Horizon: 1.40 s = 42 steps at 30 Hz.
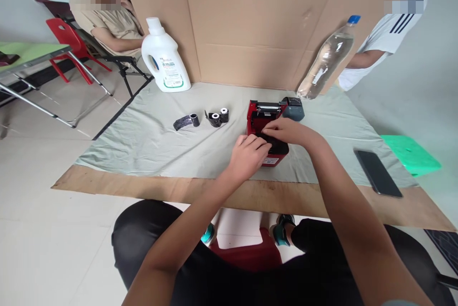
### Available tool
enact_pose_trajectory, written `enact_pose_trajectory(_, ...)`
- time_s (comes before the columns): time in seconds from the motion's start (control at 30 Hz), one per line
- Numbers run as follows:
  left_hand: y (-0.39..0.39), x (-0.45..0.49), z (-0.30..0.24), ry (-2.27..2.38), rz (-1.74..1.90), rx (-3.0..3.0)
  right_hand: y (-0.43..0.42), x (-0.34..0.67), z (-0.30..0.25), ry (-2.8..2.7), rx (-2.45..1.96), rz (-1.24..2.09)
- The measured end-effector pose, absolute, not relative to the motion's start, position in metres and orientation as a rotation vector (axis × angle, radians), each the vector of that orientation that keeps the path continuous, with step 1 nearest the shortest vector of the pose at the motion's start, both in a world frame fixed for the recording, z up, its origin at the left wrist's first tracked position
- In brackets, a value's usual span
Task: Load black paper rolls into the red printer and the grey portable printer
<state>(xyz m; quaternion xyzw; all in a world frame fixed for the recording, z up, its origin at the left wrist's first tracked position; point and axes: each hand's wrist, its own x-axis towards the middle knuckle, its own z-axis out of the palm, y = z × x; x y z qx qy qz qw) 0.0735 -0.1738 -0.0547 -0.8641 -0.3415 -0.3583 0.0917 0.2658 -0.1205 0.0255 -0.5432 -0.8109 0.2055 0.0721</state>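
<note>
A small red-and-black printer point(279, 159) stands on the cloth in front of me with its lid point(252, 114) raised. My left hand point(248, 155) is curled over the printer's near left edge and holds it. Over its opening is my right hand point(286, 131), its fingers drawn together and pointing left into the compartment; whatever is at those fingertips is hidden. Just behind the printer sits a dark grey object point(294, 109) of unclear kind. To the left lie small rolls of black ribbon: one partly unrolled roll point(194, 120) and two others close together, including an upright roll point(224, 115).
A cardboard screen point(250, 34) closes off the table's back. Before it stand a white detergent jug point(168, 62) and a leaning clear bottle point(329, 65). A phone point(378, 172) lies near the right front edge. Two people sit beyond, left and right; a green stool point(411, 155) is at right.
</note>
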Motion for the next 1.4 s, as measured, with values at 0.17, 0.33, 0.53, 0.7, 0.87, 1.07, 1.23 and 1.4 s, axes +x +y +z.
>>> enact_pose_trajectory(0.17, -0.176, 0.074, -0.054, -0.997, -0.993, -2.594, -0.120, 0.291, 0.024, -1.793, -1.438, 0.197)
enact_pose_trajectory(0.33, -0.178, 0.075, -0.052, -0.973, -1.010, -2.564, -0.090, 0.280, -0.005, -1.759, -1.476, 0.299)
enact_pose_trajectory(0.53, -0.179, 0.074, -0.051, -0.913, -1.080, -2.520, -0.122, 0.275, -0.053, -1.476, -1.321, 0.629)
enact_pose_trajectory(0.7, -0.170, 0.079, -0.046, -1.077, -1.216, -2.565, -0.139, 0.273, -0.064, -1.245, -1.290, 0.979)
enact_pose_trajectory(0.87, -0.142, 0.098, -0.031, -1.282, -1.358, -2.702, -0.140, 0.270, -0.063, -1.181, -1.266, 1.084)
enact_pose_trajectory(1.07, -0.109, 0.096, -0.026, -1.588, -1.633, -2.850, -0.144, 0.269, -0.072, -1.072, -1.145, 1.232)
enact_pose_trajectory(1.23, -0.117, 0.074, -0.059, -2.244, -2.475, -2.615, -0.143, 0.267, -0.077, -0.871, -0.994, 1.313)
enact_pose_trajectory(1.4, -0.125, 0.075, -0.087, -2.478, -2.798, -2.538, -0.141, 0.270, -0.075, -0.872, -0.982, 1.324)
